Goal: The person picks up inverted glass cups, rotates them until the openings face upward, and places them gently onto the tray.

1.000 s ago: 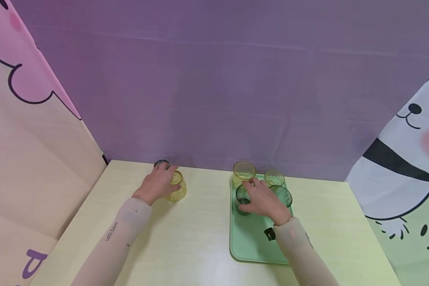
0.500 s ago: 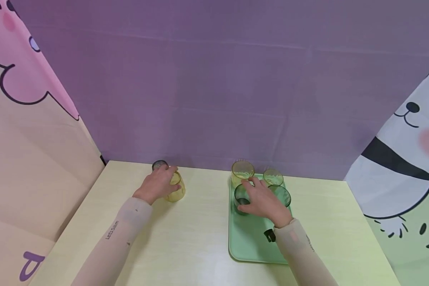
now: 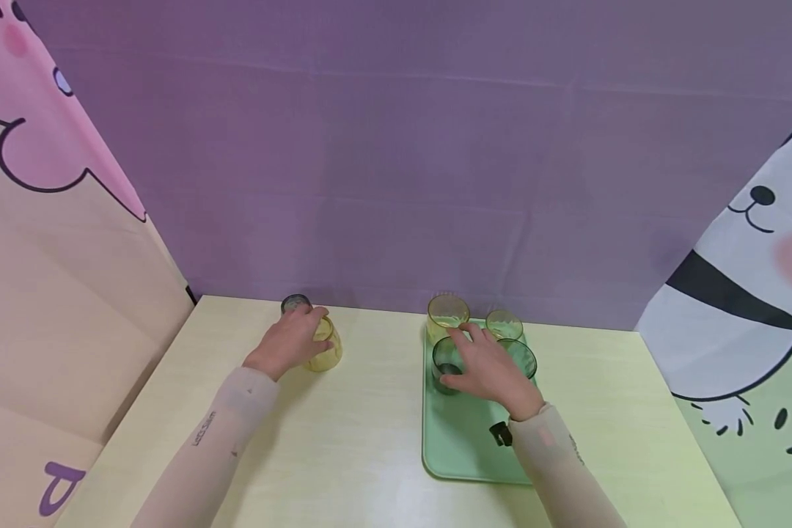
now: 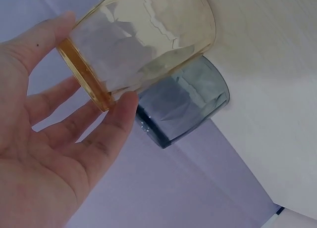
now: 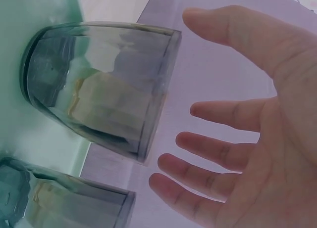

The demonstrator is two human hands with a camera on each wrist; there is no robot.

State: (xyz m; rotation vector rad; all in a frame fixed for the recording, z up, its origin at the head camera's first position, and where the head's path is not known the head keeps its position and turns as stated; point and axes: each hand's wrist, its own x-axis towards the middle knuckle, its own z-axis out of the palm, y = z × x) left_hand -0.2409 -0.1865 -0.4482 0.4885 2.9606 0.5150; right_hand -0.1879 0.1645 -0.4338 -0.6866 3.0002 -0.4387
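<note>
My left hand [image 3: 292,341] is over an upside-down yellow glass [image 3: 325,356], thumb and fingers spread about its thick base. The left wrist view shows the fingertips at the edge of the yellow glass [image 4: 143,35], not closed round it. A smaller dark glass [image 4: 185,99], also base up, stands beside it, partly hidden by the hand in the head view. Above the green tray [image 3: 465,447] hovers my right hand [image 3: 495,370], fingers apart. Below it an upright dark glass [image 3: 446,367] stands on the tray; the right wrist view shows a gap between its rim and the fingers.
A second dark glass [image 3: 521,359] stands on the tray, partly behind my right hand. Toward the tray's back are two yellow glasses, a larger one [image 3: 447,315] and a smaller one [image 3: 504,326]. A purple cloth [image 3: 383,183] hangs behind the table [image 3: 343,455].
The head view has shifted slightly. Both hands keep their places over the glasses, and no glass has visibly moved.
</note>
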